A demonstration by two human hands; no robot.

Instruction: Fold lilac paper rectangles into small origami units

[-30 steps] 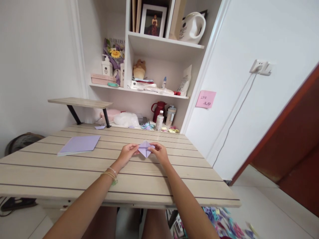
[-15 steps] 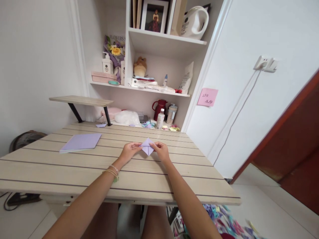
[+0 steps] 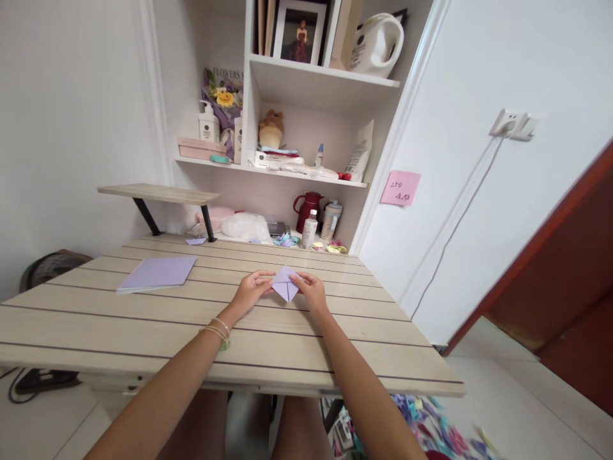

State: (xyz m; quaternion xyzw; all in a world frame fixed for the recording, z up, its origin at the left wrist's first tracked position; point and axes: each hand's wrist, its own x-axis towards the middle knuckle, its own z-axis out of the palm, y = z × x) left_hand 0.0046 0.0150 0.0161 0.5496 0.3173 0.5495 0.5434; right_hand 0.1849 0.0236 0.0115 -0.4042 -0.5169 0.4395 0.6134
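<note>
A small lilac paper (image 3: 286,285), folded into a diamond with creases across its middle, is held just over the table between my two hands. My left hand (image 3: 251,291) pinches its left corner between thumb and fingers. On the other side, my right hand (image 3: 311,291) grips the right corner, the thumb lying on top of the paper. The fingers under the paper are partly hidden.
A stack of lilac paper sheets (image 3: 157,273) lies on the slatted table (image 3: 230,358) to the left, near a small raised shelf (image 3: 160,193). At the back stand a plastic bottle (image 3: 309,230) and a red jug (image 3: 306,211). Colourful paper pieces (image 3: 433,425) cover the floor at right.
The folded paper has shifted very slightly right and tilted a little. My left fingers have moved slightly along its left corner; the right hand keeps its grip.
</note>
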